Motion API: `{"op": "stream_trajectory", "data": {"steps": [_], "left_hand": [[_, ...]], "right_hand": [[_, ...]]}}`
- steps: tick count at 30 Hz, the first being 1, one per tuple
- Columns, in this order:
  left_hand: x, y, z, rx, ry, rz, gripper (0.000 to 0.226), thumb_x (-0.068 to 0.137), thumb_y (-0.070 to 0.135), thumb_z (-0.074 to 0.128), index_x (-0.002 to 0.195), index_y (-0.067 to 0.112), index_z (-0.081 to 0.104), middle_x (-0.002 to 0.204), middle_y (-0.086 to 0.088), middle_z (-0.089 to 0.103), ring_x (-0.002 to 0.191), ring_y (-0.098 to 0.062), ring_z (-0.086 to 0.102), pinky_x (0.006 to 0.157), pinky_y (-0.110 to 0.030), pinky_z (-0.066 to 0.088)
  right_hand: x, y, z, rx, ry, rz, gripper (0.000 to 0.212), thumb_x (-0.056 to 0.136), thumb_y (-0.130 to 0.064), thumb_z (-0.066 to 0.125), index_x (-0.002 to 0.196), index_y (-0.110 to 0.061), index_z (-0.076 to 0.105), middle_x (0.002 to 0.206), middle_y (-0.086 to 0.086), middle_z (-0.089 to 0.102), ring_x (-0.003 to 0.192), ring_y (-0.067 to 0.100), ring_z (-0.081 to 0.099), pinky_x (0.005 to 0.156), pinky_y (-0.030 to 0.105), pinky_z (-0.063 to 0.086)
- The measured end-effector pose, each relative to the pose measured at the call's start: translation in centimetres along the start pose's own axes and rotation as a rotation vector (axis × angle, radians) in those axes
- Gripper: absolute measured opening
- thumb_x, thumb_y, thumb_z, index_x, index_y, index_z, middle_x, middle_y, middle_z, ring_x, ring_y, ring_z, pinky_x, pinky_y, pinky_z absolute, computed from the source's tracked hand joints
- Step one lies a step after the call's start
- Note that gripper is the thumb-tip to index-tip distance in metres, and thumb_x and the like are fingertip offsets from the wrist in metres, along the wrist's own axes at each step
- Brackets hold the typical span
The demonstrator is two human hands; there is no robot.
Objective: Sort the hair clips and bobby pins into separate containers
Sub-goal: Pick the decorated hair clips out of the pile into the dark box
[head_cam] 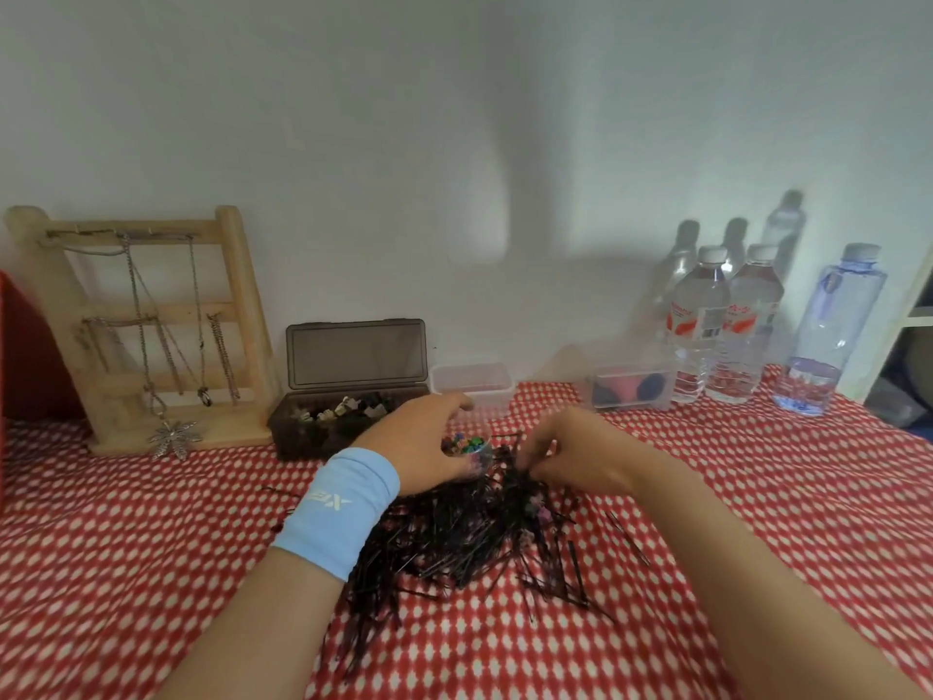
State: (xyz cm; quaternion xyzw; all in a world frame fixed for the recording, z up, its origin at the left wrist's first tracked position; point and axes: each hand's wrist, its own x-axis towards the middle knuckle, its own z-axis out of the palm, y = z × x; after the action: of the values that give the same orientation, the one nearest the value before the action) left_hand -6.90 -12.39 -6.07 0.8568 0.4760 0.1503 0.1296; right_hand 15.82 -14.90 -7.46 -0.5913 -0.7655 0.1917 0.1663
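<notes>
A big heap of black bobby pins (469, 543) lies on the red patterned cloth, with a few small clips mixed in. My left hand (424, 449), with a blue wristband, grips a small clear cup of colourful mini hair clips (467, 449) at the heap's far edge. My right hand (565, 454) reaches into the top of the heap with fingers curled, pinching at something small that I cannot make out. An open dark box (343, 396) behind holds light and dark claw clips. An empty clear container (474, 384) stands beside it.
A wooden jewellery stand (146, 325) with chains stands at back left. A clear box with red and dark round items (631, 389) and three water bottles (727, 330) line the back right by the wall. A red object (25, 356) is at the far left.
</notes>
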Motion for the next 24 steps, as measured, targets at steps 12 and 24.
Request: {"op": "stream_trajectory", "data": {"steps": [12,24], "left_hand": [[0.4,1.1,2.2,0.117,0.032,0.035,0.067,0.086,0.047,0.065,0.145,0.037,0.037,0.147,0.004,0.045,0.136,-0.019,0.039,0.115,-0.043,0.032],[-0.4,6.0,3.9,0.339,-0.017,0.238,0.029,0.091,0.054,0.056,0.114,0.040,0.068,0.108,0.012,0.064,0.099,-0.011,0.057,0.077,-0.025,0.035]], "right_hand": [[-0.2,0.8,-0.2,0.054,0.058,0.004,0.005,0.086,-0.022,0.078,0.089,-0.025,0.076,0.091,-0.012,0.073,0.086,0.002,0.066,0.085,0.024,0.056],[-1.5,1.1,-1.5,0.070,-0.083,-0.042,0.031,0.086,-0.010,0.069,0.101,-0.034,0.079,0.096,-0.020,0.074,0.088,0.000,0.067,0.081,0.020,0.053]]}}
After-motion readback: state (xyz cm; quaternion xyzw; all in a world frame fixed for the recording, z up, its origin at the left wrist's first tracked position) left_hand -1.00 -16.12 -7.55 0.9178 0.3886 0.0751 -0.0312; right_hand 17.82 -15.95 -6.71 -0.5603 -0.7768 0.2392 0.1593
